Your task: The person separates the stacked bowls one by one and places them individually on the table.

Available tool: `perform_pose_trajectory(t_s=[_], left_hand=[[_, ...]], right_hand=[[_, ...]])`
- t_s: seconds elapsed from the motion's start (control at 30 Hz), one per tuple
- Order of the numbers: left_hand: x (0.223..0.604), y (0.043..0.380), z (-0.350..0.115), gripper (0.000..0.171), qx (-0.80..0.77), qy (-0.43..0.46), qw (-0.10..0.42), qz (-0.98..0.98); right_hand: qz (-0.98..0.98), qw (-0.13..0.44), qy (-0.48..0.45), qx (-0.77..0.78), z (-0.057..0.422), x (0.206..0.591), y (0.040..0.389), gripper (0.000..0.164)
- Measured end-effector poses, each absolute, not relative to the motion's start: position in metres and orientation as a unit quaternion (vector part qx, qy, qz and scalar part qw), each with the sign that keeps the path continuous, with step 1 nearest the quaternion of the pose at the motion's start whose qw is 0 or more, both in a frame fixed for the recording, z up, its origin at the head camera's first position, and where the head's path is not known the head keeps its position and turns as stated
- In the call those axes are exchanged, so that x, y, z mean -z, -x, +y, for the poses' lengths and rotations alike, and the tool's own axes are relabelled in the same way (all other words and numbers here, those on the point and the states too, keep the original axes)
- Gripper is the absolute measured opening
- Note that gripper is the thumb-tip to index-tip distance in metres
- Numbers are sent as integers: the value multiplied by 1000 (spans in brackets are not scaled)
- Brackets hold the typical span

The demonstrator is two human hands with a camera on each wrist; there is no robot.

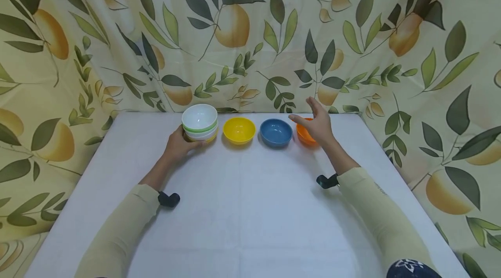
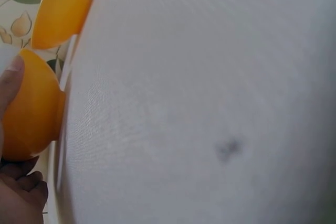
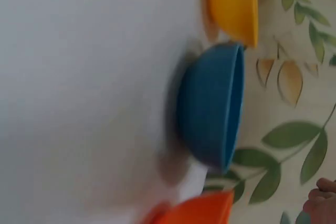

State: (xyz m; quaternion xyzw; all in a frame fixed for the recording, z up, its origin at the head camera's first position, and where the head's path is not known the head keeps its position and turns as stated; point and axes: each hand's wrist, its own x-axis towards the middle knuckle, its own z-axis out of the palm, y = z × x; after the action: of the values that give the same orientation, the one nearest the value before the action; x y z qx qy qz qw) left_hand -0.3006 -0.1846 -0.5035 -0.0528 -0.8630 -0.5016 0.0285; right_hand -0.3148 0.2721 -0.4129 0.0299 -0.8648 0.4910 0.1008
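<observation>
At the table's far left, my left hand (image 1: 178,146) grips a stack of bowls from the side. A white bowl (image 1: 200,117) with a green band is on top, another white one shows under it, and a yellow bowl (image 2: 34,108) forms the base. In the left wrist view the thumb lies along this yellow bowl's wall. To the right stand a separate yellow bowl (image 1: 239,131), a blue bowl (image 1: 276,133) and an orange bowl (image 1: 305,135). My right hand (image 1: 318,125) hovers over the orange bowl, thumb and fingers spread apart, and partly hides it.
The bowls line up along the back edge of a table with a white cloth (image 1: 242,199). Behind it hangs a curtain (image 1: 285,82) printed with fruit and leaves. Both forearms reach across the table from the front, each with a dark wrist camera (image 1: 169,200).
</observation>
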Motion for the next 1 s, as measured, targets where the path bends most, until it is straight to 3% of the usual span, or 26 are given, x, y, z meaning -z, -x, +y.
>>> perform_pose_trajectory(t_s=[0.37,0.73,1.0], left_hand=[[503,302,-183,105,505,64,33,-860],[504,298,-185,103,504,56,20,-862],[503,301,-187,104,499,68,29,-863]], right_hand=[[-866,59,-119,-482,174,394,331,105],[-881,-15,-177,-438,83,410,343,106],[-881,-44,-223,-414,44,418,353,104]])
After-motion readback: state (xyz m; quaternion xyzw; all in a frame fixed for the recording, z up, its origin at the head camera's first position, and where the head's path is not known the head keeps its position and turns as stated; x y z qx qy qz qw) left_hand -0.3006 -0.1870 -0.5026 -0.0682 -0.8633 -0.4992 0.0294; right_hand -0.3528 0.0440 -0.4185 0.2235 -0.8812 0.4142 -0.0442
